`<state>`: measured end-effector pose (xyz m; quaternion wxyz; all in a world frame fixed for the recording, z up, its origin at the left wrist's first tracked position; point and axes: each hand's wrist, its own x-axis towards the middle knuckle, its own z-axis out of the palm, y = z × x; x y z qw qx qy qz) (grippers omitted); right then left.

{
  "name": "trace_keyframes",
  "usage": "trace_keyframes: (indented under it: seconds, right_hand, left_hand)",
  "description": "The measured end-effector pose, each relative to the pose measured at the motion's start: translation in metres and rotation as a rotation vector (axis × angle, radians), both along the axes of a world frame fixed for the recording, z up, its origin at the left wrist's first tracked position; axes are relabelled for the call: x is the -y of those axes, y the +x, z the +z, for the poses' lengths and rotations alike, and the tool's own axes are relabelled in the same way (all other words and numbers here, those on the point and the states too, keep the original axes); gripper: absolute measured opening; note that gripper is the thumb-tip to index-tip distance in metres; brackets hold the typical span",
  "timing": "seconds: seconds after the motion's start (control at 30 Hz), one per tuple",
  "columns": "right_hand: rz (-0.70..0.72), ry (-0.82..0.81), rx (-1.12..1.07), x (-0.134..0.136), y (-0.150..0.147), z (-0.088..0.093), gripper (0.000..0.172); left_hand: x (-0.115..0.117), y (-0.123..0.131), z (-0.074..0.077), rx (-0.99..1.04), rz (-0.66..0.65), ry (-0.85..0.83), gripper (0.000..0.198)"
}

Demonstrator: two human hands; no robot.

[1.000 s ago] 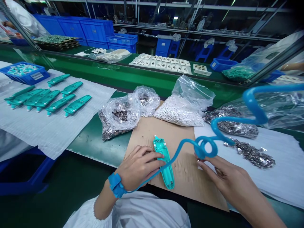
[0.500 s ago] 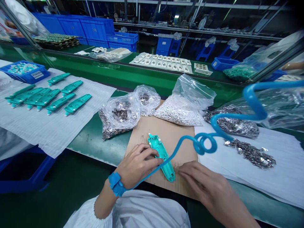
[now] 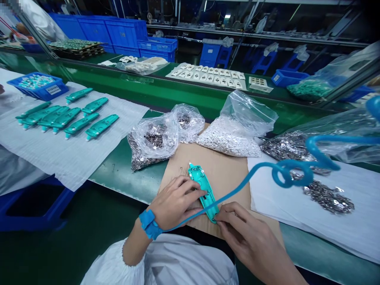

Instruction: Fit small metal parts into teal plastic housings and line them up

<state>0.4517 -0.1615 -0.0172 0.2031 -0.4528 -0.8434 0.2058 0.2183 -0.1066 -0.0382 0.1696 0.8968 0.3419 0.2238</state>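
Note:
A teal plastic shell [image 3: 196,175], hollow side up with a white tip at its far end, lies on a sheet of brown cardboard [image 3: 178,166]. My left hand [image 3: 178,200] grips it from the left, fingers over its middle. At the shell's near end, my right hand [image 3: 242,225] has its thumb and fingers pinched together against the rim. Whatever sits between those fingertips is too small to make out. Around my left wrist is a blue strap [image 3: 150,224], and its coiled blue cord [image 3: 252,172] crosses over the shell.
Bags of small metal parts [image 3: 154,140] and a bag of white parts [image 3: 228,138] stand behind the cardboard. Loose metal pieces [image 3: 329,196] lie on white sheeting at right. Several teal shells [image 3: 102,126] and a blue bin [image 3: 44,87] are at left.
My right hand has moved left onto the near end of the shell. My left hand stays on the shell. The whole view has shifted slightly.

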Motion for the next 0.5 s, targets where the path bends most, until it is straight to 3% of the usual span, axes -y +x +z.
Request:
trace_keyframes:
  seconds: [0.27,0.5]
  right_hand:
    - [0.023,-0.044,0.042,-0.0009,0.0042,-0.0013,0.019]
    - [0.063,-0.085,0.037,-0.0039,0.0032,0.0012,0.018]
  left_hand:
    - [-0.0003,-0.0007,0.0005,0.018,0.001,-0.007,0.039]
    - [-0.0022,0.0005,0.0009,0.070,0.008,-0.037,0.052]
